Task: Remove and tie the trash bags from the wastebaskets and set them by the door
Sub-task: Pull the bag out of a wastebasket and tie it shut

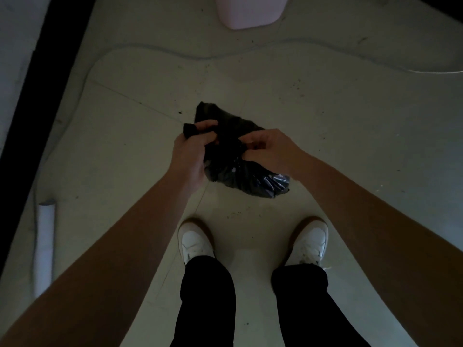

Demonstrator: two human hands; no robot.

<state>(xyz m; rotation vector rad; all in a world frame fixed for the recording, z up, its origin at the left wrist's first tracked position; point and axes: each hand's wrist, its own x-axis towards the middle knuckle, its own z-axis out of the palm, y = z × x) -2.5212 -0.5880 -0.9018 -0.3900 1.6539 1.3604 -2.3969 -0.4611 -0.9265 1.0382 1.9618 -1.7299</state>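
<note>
Both hands, left hand and right hand, pinch black trash bag; knot indistinct in dim light

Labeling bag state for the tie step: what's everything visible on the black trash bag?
The black trash bag looks like thin, glossy plastic, small and heavily crumpled, with sheen on its lower right end. It is held tilted in front of the person, over the floor. The left hand grips one gathered end, with a short tail sticking out past the fingers. The right hand pinches the bunched plastic opposite. Whether a knot is finished cannot be told, and the contents are hidden.
</note>
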